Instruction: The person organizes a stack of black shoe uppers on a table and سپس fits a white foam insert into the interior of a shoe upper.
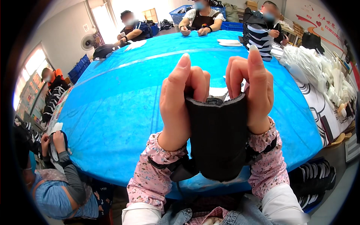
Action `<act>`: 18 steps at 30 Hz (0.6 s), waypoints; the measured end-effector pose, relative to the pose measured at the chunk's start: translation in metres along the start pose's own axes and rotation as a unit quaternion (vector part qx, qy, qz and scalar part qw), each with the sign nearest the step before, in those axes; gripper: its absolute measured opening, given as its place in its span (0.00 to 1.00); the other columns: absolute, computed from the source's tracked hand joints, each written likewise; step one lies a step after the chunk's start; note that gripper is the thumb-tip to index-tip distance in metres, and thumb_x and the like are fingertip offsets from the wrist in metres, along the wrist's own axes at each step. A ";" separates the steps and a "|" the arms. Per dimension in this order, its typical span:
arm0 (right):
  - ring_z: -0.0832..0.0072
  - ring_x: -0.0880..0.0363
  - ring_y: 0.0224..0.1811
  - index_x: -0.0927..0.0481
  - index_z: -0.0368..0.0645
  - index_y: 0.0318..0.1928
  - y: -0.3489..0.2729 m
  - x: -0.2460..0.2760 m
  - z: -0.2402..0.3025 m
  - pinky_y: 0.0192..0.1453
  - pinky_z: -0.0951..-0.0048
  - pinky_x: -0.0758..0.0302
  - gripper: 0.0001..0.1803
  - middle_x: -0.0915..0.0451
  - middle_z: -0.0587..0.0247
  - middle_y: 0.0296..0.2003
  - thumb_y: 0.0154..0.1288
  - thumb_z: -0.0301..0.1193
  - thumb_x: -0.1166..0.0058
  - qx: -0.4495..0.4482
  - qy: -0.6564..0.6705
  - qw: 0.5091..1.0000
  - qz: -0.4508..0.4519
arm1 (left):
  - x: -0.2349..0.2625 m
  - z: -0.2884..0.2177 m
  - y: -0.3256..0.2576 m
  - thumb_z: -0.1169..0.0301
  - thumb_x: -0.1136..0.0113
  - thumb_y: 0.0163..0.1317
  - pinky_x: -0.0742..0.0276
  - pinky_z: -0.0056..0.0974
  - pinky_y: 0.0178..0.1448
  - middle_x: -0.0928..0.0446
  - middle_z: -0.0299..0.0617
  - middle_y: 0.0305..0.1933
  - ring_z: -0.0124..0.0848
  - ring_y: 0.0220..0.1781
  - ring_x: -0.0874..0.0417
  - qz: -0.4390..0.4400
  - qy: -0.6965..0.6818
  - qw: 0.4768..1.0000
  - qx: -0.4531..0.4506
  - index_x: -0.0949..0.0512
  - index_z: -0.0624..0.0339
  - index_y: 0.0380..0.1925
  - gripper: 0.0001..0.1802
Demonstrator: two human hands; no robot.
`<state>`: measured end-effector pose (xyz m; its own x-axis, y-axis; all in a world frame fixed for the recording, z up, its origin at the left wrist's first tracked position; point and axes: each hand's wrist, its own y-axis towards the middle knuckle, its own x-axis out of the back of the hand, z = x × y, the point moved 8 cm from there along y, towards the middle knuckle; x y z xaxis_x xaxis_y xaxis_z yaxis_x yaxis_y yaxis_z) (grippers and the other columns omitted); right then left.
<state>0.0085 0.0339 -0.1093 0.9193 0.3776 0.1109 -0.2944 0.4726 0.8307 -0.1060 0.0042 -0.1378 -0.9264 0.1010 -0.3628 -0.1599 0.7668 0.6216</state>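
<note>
Ok, blk shoe upper btwn L grip, R grip.

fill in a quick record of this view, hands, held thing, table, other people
left hand: on the left side of a black shoe piece
right hand: on its right side
held piece: open rim up, above the near table edge
table: blue cover, shoe stack at far right
nearest co-worker: lower left, hands at the table's edge
background: white fan, far left
</note>
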 end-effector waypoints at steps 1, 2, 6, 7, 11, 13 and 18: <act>0.79 0.43 0.15 0.41 0.43 0.09 0.000 -0.001 0.001 0.21 0.78 0.47 0.34 0.40 0.68 0.09 0.72 0.44 0.80 0.005 -0.008 1.000 -0.005 | 0.001 0.001 0.000 0.55 0.64 0.67 0.54 0.31 0.21 0.43 0.33 0.08 0.22 0.14 0.47 0.002 0.000 1.000 0.002 0.42 0.55 0.06 0.29; 0.79 0.43 0.15 0.41 0.43 0.09 0.000 -0.001 0.002 0.21 0.78 0.47 0.34 0.40 0.68 0.09 0.72 0.44 0.80 0.010 -0.017 1.000 -0.009 | 0.001 0.001 0.000 0.55 0.64 0.67 0.54 0.31 0.20 0.44 0.33 0.08 0.22 0.14 0.47 0.004 0.000 1.000 0.004 0.42 0.55 0.06 0.29; 0.79 0.44 0.14 0.41 0.43 0.09 -0.001 -0.002 0.000 0.20 0.78 0.48 0.34 0.40 0.68 0.09 0.72 0.45 0.80 -0.006 -0.005 1.000 0.000 | 0.000 0.001 -0.001 0.54 0.64 0.67 0.54 0.31 0.20 0.44 0.33 0.08 0.22 0.14 0.47 -0.003 -0.011 1.000 0.001 0.42 0.54 0.07 0.29; 0.80 0.45 0.14 0.41 0.43 0.09 -0.001 -0.001 -0.001 0.20 0.78 0.49 0.34 0.40 0.68 0.09 0.72 0.45 0.80 -0.015 0.000 1.000 -0.006 | 0.001 0.001 0.000 0.54 0.64 0.67 0.54 0.31 0.20 0.44 0.33 0.08 0.22 0.14 0.47 -0.004 -0.008 1.000 -0.001 0.42 0.55 0.07 0.29; 0.81 0.46 0.13 0.40 0.43 0.09 -0.002 0.002 -0.001 0.20 0.78 0.49 0.34 0.41 0.69 0.08 0.72 0.45 0.78 -0.009 0.026 1.000 -0.012 | -0.001 0.001 0.000 0.54 0.64 0.67 0.53 0.31 0.21 0.44 0.34 0.08 0.22 0.14 0.47 -0.002 -0.004 1.000 -0.003 0.42 0.55 0.07 0.29; 0.81 0.46 0.13 0.40 0.43 0.09 -0.002 0.002 -0.002 0.19 0.78 0.49 0.33 0.41 0.69 0.08 0.72 0.45 0.77 -0.012 0.032 0.999 -0.015 | -0.001 0.001 -0.001 0.55 0.64 0.67 0.53 0.30 0.21 0.44 0.34 0.09 0.22 0.15 0.46 -0.001 0.000 1.000 0.002 0.42 0.55 0.07 0.29; 0.81 0.45 0.12 0.40 0.44 0.08 -0.002 0.000 -0.004 0.18 0.79 0.51 0.33 0.41 0.69 0.07 0.71 0.43 0.75 -0.040 0.057 0.997 -0.014 | -0.001 0.001 -0.001 0.55 0.64 0.67 0.52 0.30 0.22 0.43 0.34 0.09 0.22 0.15 0.46 0.009 0.018 1.000 0.005 0.42 0.55 0.06 0.29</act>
<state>0.0082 0.0360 -0.1132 0.8928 0.4500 0.0221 -0.2936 0.5440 0.7861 -0.1047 0.0040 -0.1390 -0.9406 0.0921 -0.3267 -0.1401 0.7714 0.6207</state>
